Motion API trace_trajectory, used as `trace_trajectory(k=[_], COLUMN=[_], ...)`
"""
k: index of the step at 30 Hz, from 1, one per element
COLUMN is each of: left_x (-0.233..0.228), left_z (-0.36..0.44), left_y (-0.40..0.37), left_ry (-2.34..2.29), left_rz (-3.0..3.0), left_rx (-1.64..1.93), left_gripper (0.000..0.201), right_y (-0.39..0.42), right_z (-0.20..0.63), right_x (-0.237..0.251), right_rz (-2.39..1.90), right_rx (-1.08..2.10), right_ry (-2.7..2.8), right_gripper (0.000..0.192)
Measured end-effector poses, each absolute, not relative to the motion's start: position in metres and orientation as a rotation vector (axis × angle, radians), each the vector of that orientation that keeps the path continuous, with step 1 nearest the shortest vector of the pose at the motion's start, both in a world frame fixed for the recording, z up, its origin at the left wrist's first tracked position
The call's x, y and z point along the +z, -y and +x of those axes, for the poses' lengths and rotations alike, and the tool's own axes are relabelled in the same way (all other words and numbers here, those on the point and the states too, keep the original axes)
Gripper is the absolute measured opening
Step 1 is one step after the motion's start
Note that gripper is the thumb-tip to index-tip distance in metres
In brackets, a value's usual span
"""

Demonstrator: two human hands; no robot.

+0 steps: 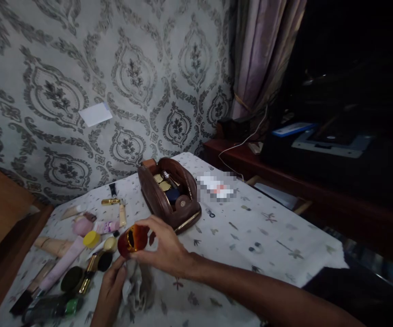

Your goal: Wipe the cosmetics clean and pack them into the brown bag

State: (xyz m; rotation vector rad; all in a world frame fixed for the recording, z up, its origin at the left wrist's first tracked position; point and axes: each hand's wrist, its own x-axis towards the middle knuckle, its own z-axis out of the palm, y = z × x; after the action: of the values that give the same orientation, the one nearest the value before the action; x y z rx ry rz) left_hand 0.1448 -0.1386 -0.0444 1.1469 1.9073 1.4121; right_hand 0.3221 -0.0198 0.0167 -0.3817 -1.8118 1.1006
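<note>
The right hand [164, 250] grips a small amber jar [133, 239] above the table [251, 236], just in front of the open brown pouch [169, 193]. The left hand [109, 290] pinches a grey cloth [136, 284] directly below the jar.

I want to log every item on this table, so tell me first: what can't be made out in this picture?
- Head view: the flat pack beside the brown pouch is blurred out; its label is unreadable.
- Items inside the pouch overlap, and its walls hide most of them.
- The right hand covers part of the amber jar.
- The cloth is partly hidden under the left hand.
- The right side of the room is too dark.
</note>
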Motion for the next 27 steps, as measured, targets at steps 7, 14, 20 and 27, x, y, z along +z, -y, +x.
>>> trace_trajectory(k=[7,14,20,27], left_x=[-0.028,-0.036,-0.040,-0.041], left_z=[0.160,0.163,0.155,0.154], left_y=[0.137,0.133,0.135,0.133], left_ry=[-1.994,-2.066,-1.985,-2.032], left_rz=[1.150,1.160,1.116,1.107], left_rx=[1.290,1.316,1.293,1.288], left_gripper=[0.060,0.060,0.061,0.067], right_y=[-0.054,-0.141,-0.169,-0.178], right_z=[0.360,0.352,0.317,0.290], right_x=[0.082,0.121,0.116,0.112], right_rz=[-0.501,-0.928,-0.995,-1.107], right_rx=[0.855,0.407,0.296,0.347], right_ry=[1.708,2.232,2.573,2.701], right_gripper=[0.044,0.035,0.032,0.034])
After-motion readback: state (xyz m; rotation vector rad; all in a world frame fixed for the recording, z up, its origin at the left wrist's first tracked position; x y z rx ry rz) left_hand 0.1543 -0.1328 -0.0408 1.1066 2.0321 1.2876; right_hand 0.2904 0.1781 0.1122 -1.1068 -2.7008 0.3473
